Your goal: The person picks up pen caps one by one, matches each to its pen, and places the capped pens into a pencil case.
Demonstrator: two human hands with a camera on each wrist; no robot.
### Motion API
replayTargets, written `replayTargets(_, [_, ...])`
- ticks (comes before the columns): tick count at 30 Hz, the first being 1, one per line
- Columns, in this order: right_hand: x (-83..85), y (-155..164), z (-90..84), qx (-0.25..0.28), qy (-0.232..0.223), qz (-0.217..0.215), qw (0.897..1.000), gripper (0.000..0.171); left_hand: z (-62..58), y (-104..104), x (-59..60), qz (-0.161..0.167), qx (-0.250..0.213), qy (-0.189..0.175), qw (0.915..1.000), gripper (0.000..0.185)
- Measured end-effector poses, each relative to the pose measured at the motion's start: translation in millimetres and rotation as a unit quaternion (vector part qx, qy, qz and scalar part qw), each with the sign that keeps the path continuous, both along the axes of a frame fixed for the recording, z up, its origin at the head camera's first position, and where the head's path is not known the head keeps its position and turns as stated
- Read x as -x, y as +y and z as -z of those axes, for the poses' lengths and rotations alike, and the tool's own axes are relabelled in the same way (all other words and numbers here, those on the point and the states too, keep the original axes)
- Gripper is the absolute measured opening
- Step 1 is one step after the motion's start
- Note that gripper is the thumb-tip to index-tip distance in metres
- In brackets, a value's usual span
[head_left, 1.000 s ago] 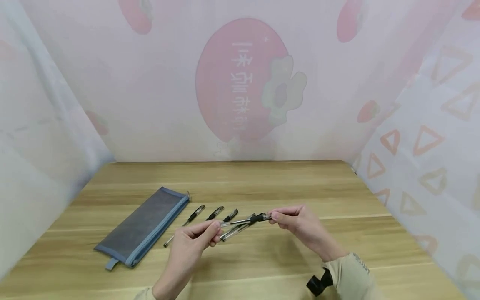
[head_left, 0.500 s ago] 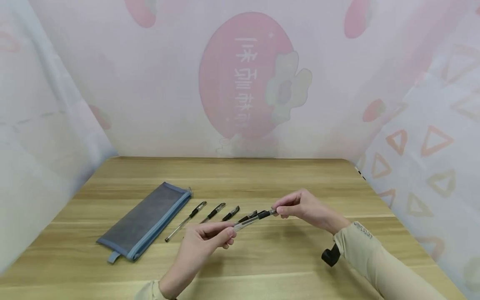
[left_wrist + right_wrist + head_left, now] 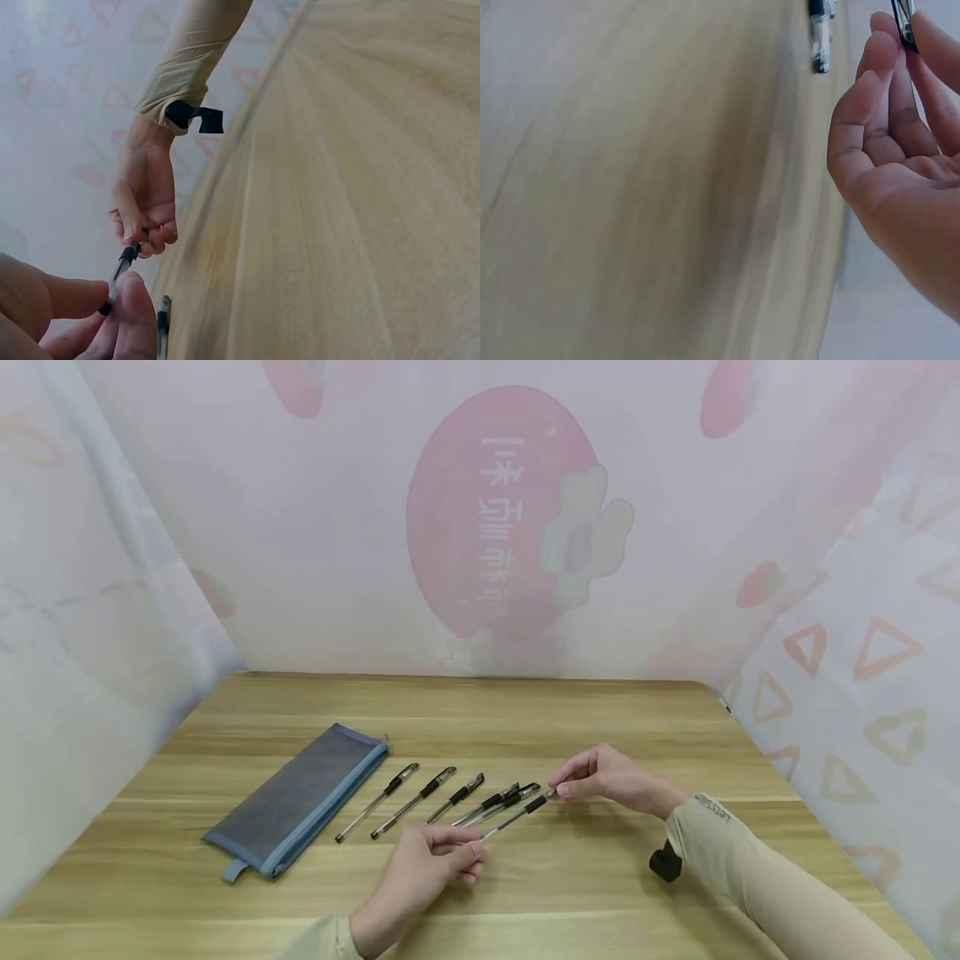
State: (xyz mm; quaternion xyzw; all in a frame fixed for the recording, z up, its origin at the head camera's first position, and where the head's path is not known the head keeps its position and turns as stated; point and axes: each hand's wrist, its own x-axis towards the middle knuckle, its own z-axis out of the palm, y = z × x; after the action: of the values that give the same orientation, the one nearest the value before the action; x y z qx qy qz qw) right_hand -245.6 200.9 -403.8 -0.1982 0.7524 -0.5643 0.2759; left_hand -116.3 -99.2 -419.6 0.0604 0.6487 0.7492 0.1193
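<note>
Pen (image 3: 516, 817) pinched at both ends, left grip (image 3: 435, 864) and right grip (image 3: 600, 777); I'd lower level, parallel beside row on counter (image 3: 585, 877).

sleeves (image 3: 750, 868): beige, long; cuff: small lettering; wrist strap (image 3: 664, 863): black

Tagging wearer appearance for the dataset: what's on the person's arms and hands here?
Both hands are bare, with no gloves or rings visible. The right hand comes out of a long beige sleeve with small dark lettering near the cuff. A black strap with a loose tab sits at that wrist. The left hand shows only a bit of the same beige cuff at the frame's bottom edge.
</note>
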Motion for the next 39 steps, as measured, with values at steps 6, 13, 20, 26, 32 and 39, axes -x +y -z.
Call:
replayTargets(6, [6.6, 3, 8.0, -0.032, 0.002, -0.011, 0.999, 0.024, 3.6, 6, -0.1, 0.003, 0.018, -0.014, 0.9997, 0.024])
replayTargets(13, [12.9, 4, 14.4, -0.062, 0.028, -0.014, 0.998, 0.02, 5.3, 8, 3.4, -0.006, 0.027, -0.02, 0.9994, 0.02])
replayTargets(20, [17.5, 3, 18.6, -0.093, 0.058, -0.009, 0.994, 0.016, 10.0, 12, 7.0, -0.019, 0.018, -0.044, 0.9987, 0.02])
replayTargets(26, [19.5, 2, 22.5, -0.097, 0.07, -0.002, 0.993, 0.015, 12.1, 15, 8.0, -0.022, 0.018, -0.071, 0.9971, 0.018])
replayTargets(32, [18.7, 0, 22.8, -0.096, 0.073, 0.001, 0.993, 0.015, 13.1, 14, 7.7, -0.02, 0.014, -0.088, 0.9958, 0.017])
replayTargets(39, [19.4, -2, 24.4, -0.097, 0.07, 0.004, 0.993, 0.018, 13.7, 12, 6.5, -0.022, 0.011, -0.093, 0.9954, 0.017])
